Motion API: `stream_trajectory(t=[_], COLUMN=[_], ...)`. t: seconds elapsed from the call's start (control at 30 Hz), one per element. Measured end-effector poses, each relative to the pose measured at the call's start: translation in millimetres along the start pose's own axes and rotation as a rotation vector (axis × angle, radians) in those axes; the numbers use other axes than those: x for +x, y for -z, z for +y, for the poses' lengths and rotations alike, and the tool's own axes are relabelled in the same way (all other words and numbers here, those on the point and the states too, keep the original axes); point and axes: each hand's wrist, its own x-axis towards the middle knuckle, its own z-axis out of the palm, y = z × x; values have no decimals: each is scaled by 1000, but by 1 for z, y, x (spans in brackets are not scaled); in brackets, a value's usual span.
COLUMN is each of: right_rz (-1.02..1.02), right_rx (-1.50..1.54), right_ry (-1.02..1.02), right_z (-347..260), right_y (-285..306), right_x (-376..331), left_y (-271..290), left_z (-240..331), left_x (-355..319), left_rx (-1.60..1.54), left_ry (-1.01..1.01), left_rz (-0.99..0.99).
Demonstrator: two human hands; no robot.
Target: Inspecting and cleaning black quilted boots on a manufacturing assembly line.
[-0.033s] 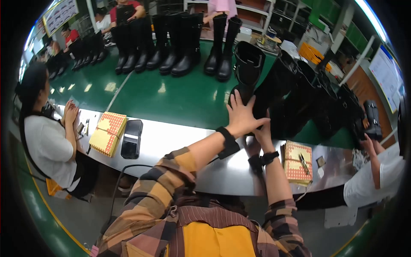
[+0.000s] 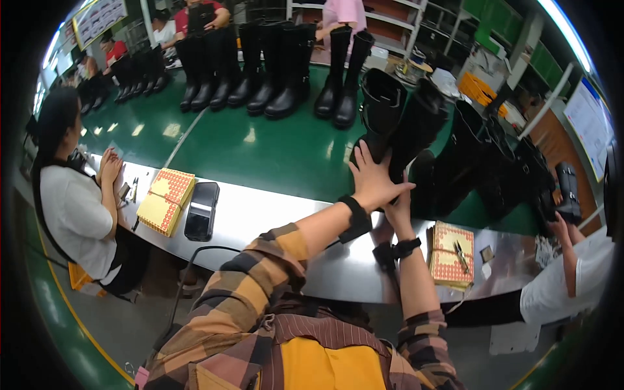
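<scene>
Worktop (image 2: 247, 159): glossy dark green, pale seam running across, lamp glare in spots.
Near edge: shiny silver steel strip (image 2: 273, 218), bent by the lens.
Room: workshop; white shelf rack (image 2: 393, 26) at back, orange plastic crate (image 2: 480, 89) beyond the boots, blue-edged white wall board (image 2: 588, 123) far right.
Back row: tall black glossy boots (image 2: 279, 78), standing side by side on the green.
People: white-topped co-worker (image 2: 71, 201) at left, hands together; white-sleeved co-worker (image 2: 559, 289) at right, hand at small black buckled boot (image 2: 568, 188); others beyond the back row.
Strip items: black rectangular phone (image 2: 202, 211) just beside yellow red-dotted card stack (image 2: 166, 201); second red-dotted card stack (image 2: 452, 253) at right, metal snips (image 2: 461, 257) on top.
Boot in hand: tall black buckled boot (image 2: 382, 107), on green just past the strip, straight ahead; shaft rising beyond the fingers, second tall black boot (image 2: 421, 120) close on its right.
Left hand (image 2: 376, 182): fingers spread well apart, laid over low front of boot; thumb stretched right, across right hand.
Right hand (image 2: 398, 209): low by the boots, partly covered by left thumb; most fingertips hidden, cannot tell whether clamped or loose.
Wrists: black band (image 2: 356, 219) on left, black band (image 2: 407, 247) on right.
</scene>
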Motion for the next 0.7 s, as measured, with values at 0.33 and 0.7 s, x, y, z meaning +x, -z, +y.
stream_trajectory(t=[0.33, 0.7], right_rz=[-247, -211], right_rx=[294, 297], right_ry=[-583, -540], right_z=[-3, 7], right_y=[0, -4], right_x=[-24, -27], left_y=[-16, 218], left_z=[-59, -204], left_x=[55, 35], left_rx=[-185, 211], left_ry=[-91, -179], left_rz=[540, 969])
